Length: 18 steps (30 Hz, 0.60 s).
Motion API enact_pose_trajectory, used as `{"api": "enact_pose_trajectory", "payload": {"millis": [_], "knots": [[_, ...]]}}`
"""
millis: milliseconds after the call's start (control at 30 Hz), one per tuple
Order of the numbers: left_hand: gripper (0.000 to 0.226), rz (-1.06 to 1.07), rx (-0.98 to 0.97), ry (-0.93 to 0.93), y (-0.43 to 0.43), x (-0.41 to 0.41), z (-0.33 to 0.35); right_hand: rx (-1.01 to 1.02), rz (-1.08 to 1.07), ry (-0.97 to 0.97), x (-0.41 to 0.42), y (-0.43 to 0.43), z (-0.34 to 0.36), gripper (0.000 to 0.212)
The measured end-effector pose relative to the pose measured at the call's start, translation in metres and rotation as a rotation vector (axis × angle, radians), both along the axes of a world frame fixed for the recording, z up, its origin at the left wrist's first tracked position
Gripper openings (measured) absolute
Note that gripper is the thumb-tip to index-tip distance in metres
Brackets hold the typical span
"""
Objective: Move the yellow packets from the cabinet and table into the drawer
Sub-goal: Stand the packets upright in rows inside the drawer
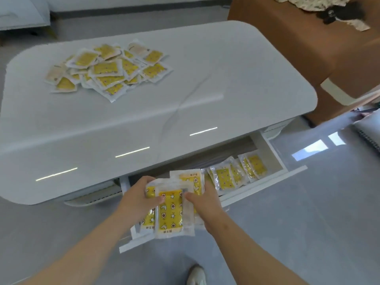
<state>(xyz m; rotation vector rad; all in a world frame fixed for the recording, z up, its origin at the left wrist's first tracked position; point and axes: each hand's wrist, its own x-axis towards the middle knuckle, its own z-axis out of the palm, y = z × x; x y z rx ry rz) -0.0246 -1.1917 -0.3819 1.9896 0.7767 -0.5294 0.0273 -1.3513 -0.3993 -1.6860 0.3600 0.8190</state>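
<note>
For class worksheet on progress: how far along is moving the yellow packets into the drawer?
Done: a row of yellow plastic packets stands in the open white drawer. In hand: left hand and right hand grip a stack over it. Left: a pile on the glossy white table.

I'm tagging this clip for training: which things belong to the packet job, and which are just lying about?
Job: held packets, left hand, right hand, pile on the table, open drawer with stored packets.
Lying about: brown box, notebook, shoe.
</note>
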Motion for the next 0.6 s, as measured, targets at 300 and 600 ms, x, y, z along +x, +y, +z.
{"api": "enact_pose_trajectory", "payload": {"millis": [300, 600], "knots": [[0.042, -0.002, 0.045, -0.110, 0.056, 0.012, -0.177, -0.082, 0.441, -0.122, 0.057, 0.057, -0.170, 0.023], [0.036, -0.457, 0.490, 0.015, 0.063, 0.024, -0.236, -0.246, 0.931, -0.199, 0.081, 0.084, -0.225, 0.023]]}}
